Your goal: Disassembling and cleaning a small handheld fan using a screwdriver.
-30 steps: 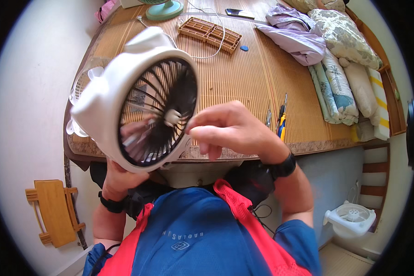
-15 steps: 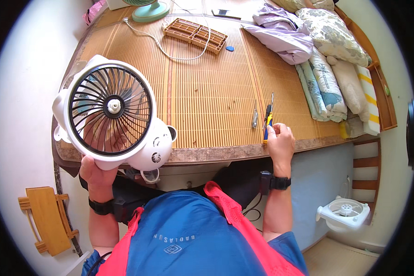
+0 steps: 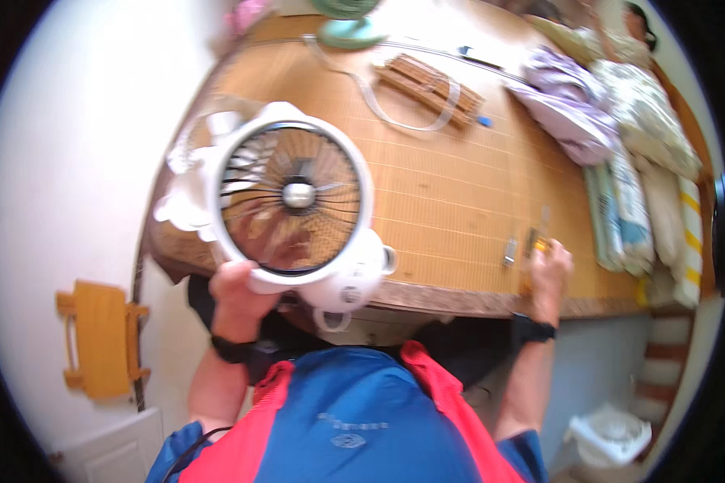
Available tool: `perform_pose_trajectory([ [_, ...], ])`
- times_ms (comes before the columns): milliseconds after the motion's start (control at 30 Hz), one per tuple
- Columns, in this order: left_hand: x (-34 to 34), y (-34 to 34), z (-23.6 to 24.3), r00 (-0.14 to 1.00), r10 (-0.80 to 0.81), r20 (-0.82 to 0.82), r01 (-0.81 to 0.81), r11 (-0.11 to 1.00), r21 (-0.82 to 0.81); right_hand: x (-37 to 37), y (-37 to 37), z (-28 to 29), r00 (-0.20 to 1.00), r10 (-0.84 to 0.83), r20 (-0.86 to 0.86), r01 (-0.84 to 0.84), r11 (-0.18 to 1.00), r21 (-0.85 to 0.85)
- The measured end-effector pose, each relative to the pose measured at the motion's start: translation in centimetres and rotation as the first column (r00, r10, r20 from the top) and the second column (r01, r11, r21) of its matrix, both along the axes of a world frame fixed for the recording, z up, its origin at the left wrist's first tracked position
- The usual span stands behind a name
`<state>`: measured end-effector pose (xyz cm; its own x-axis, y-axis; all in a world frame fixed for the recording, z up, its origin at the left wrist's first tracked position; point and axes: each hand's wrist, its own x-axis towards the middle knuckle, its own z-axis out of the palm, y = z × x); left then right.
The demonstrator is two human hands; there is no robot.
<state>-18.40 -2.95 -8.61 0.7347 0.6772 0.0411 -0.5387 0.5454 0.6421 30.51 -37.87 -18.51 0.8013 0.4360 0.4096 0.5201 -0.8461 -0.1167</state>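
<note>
At the table's left edge, my left hand point(image 3: 240, 294) grips the lower rim of a white fan point(image 3: 299, 196) with thin black grille bars and a rounded white base with small ears. The fan stands tilted, its grille facing up toward me. On the right, my right hand point(image 3: 549, 270) has its fingers closed at the yellow handle of a screwdriver point(image 3: 540, 244); motion smears the grip. Just left of that lies a small metal tool point(image 3: 510, 251). White parts point(image 3: 187, 197) sit behind the fan's left side.
A brown slatted plastic piece point(image 3: 427, 88), a white cable point(image 3: 370, 101) and a green fan point(image 3: 350, 32) are at the far side of the mat-covered table. Folded bedding point(image 3: 620, 213) lies right, with a person point(image 3: 640, 24) beyond. A wooden stool point(image 3: 101, 338) stands lower left.
The whole view has swung, so everything appears shifted to the right and blurred. My left hand still holds the fan, and my right hand stays at the screwdriver.
</note>
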Motion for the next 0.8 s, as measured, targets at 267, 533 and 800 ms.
perform_pose_trajectory([
  [267,0.8,-0.5,0.9,1.0,0.017,0.006,-0.017,1.0,0.009,-1.7,3.6,2.6,0.995,0.022,-0.099,-0.038,0.986,-0.16],
  [533,0.1,-0.5,1.0,0.99,-0.024,0.141,0.037,0.996,-0.085,0.6,2.0,-0.4,0.951,0.017,-0.307,0.009,0.997,0.082],
  [800,-0.4,-0.8,1.3,0.994,0.109,0.02,-0.109,0.993,0.041,2.3,1.2,-1.3,0.941,-0.073,-0.331,0.071,0.997,-0.018],
])
